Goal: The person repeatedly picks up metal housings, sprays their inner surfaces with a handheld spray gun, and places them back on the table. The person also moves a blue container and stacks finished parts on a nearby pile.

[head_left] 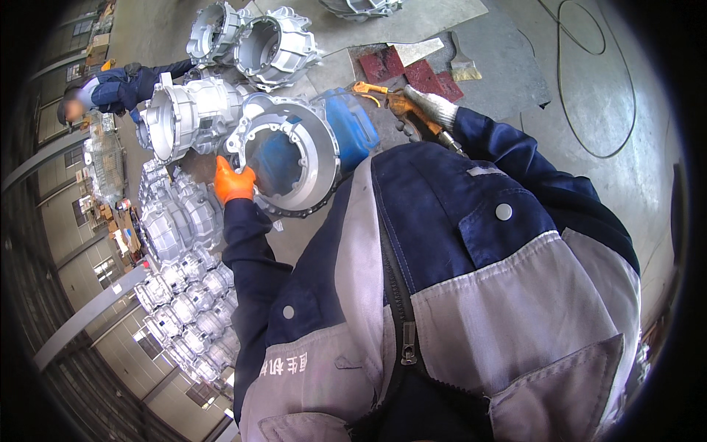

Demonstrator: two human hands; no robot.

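Observation:
My left hand [234, 181], in an orange glove, is closed at the near left rim of a large grey cast-metal housing [324, 173]. The ring-shaped housing has a wide round opening and bolt holes along its flange. In a pale knit glove, my right hand [434, 107] is wrapped around an orange hand tool that looks like an air gun [403, 105]. A metal fitting shows at its lower end, and its orange front part points left. Just behind the housing stands a blue plastic container [346, 125], partly seen through the opening.
More cast housings stand beyond [276, 48] and to the left [191, 118], with rows of castings [188, 309] farther left. A flat brush [464, 65] lies by dark red pieces [383, 65]. A hose [633, 110] curves across the floor at right. Another person [110, 88] works at far left.

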